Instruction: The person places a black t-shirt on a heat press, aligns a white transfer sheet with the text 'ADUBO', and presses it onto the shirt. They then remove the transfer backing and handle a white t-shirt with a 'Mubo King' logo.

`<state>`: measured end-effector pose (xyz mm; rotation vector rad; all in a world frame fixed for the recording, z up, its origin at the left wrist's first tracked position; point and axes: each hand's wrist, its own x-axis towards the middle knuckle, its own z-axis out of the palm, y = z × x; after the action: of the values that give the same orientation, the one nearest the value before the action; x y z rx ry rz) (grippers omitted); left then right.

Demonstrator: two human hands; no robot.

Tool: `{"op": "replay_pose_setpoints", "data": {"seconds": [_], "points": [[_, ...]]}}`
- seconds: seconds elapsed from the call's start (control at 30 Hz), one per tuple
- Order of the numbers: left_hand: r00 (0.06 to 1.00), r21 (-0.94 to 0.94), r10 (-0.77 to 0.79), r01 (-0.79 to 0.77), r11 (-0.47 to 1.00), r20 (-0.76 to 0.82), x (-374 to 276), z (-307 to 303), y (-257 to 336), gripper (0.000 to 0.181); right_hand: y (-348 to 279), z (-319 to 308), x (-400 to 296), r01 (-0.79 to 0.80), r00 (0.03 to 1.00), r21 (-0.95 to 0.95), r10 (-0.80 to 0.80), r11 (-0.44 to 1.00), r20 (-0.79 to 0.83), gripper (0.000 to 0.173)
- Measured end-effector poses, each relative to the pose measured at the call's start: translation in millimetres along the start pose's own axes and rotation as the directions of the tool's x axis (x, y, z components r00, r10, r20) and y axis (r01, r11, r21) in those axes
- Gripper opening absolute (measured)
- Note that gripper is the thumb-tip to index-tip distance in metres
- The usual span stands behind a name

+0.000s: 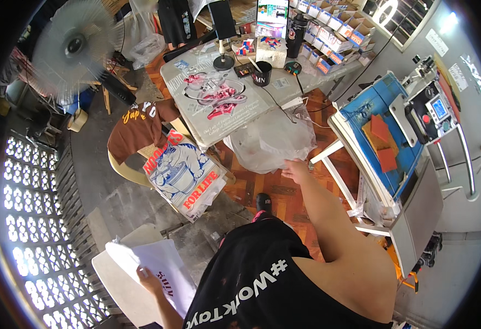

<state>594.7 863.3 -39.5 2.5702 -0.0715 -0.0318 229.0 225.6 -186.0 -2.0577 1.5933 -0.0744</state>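
At the lower left, my left hand [150, 281] grips a white printed garment [179, 263] that bears dark red lettering. The garment lies partly over a pale tabletop or seat [113, 273], its far edge lifted. My right hand [297, 170] reaches forward with its fingers curled at the lower edge of a clear plastic bag [265, 144]. The bag hangs below the front edge of a grey worktable [261, 96]. Whether those fingers pinch the plastic is not plain.
A chair holds a brown printed shirt [142, 127] and a printed sheet with a cat drawing [181, 174]. Right stands a heat press [429, 111] beside a blue platen [355, 119] with red pads. A running fan [76, 43], black mug [262, 75] and several small boxes [331, 39] are farther off.
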Motion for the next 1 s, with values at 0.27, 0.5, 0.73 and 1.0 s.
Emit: {"op": "replay_pose_setpoints", "data": {"seconds": [0.27, 0.5, 0.73, 1.0], "points": [[0.738, -0.352, 0.293, -0.079, 0.932, 0.608, -155, 16, 293, 0.020, -162, -22, -74, 0.850, 0.484, 0.156, -0.862, 0.504, 0.149, 0.084], [0.757, -0.131, 0.357, -0.343, 0.930, 0.548, -173, 4, 293, 0.014, -111, -38, -88, 0.829, 0.395, 0.258, -0.846, 0.496, 0.357, 0.014], [0.524, -0.245, 0.667, -0.658, 0.712, 0.530, -225, 96, 230, 0.015, 94, -136, -187, 0.599, 0.687, 0.194, -0.622, 0.777, 0.375, 0.021], [0.269, -0.522, 0.892, -0.735, 0.433, 0.362, -325, 131, 259, 0.017, 243, -195, -377, 0.180, 0.983, 0.090, -0.182, 0.980, 0.013, 0.022]]}}
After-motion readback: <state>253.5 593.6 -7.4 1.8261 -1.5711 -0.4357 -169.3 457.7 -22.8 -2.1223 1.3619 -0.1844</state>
